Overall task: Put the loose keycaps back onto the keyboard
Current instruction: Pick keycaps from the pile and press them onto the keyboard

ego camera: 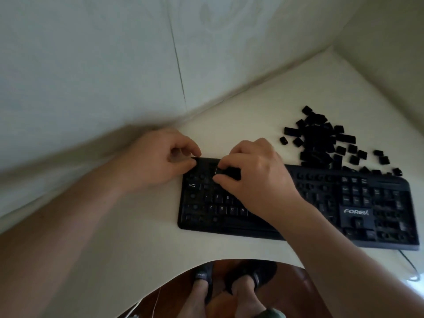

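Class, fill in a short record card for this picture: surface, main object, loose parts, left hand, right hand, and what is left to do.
surface: white table
main object: black keyboard, many sockets bare
loose parts: pile of keycaps on the table behind the keyboard
left hand: fingers curled at the keyboard's far left corner; whether they hold it is unclear
right hand: fingertips on the upper left keys; grip on a keycap unclear
left to do: most keycaps not yet fitted

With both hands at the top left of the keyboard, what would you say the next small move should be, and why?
Probably press straight down with the right hand, whose curled fingertips sit on a keycap in the keyboard's upper rows, while the left hand grips the top-left corner. Whether the cap is seated cannot be told. Many sockets show bare, and the pile of loose keycaps remains.
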A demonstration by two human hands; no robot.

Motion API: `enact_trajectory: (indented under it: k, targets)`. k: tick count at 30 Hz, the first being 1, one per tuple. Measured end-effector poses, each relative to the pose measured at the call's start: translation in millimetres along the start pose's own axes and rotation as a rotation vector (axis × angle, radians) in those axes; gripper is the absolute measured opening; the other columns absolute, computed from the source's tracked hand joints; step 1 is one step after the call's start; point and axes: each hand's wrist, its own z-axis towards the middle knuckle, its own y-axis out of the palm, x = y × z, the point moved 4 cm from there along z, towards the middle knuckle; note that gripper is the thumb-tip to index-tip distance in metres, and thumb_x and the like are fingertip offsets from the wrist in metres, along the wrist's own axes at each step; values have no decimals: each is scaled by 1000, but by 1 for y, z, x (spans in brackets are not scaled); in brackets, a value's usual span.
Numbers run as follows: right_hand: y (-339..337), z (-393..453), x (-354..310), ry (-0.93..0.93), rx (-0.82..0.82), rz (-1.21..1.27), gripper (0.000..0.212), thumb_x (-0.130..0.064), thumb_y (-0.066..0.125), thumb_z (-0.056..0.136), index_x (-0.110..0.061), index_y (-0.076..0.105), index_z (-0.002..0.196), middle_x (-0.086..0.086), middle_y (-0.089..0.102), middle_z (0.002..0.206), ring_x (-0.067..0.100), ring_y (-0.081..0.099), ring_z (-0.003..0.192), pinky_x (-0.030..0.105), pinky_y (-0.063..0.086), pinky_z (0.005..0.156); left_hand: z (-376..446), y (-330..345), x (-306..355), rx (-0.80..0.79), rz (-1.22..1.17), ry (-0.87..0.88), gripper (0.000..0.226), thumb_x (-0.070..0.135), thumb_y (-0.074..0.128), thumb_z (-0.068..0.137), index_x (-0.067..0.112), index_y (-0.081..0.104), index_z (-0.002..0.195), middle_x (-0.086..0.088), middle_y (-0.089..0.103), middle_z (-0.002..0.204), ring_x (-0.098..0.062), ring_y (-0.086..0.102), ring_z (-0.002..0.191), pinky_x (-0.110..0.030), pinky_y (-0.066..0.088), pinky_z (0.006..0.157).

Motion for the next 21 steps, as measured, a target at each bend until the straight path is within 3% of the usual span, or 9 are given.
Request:
enact_trajectory:
  k: [10, 14, 21]
  targets:
    - [18, 4, -12, 31, -25, 1, 25, -40, 87, 74, -28, 79, 94, -10, 61, 89, 22, 52, 92, 46, 50, 75, -3, 4, -3, -44, -45, -30, 25, 33, 79, 87, 40, 74, 110, 14, 67, 96, -4, 62, 85, -30, 53, 79]
    - [18, 5, -12, 64, -48, 41, 24, -40, 85, 76, -30, 78, 97, -12, 63, 92, 22, 51, 96, 50, 49, 79, -3, 5, -1, -66, -55, -55, 26, 40, 78, 87, 41, 72, 112, 14, 65, 98, -3, 62, 86, -32, 55, 82]
    - [20, 4, -21, 153, -82, 39, 24, -49, 84, 75, -36, 77, 95, -17, 60, 93, 17, 47, 101, 43, 41, 84, -3, 7, 0, -68, -73, -67, 23, 42, 79, 85, 45, 70, 106, 14, 65, 95, -5, 61, 85, -34, 55, 79]
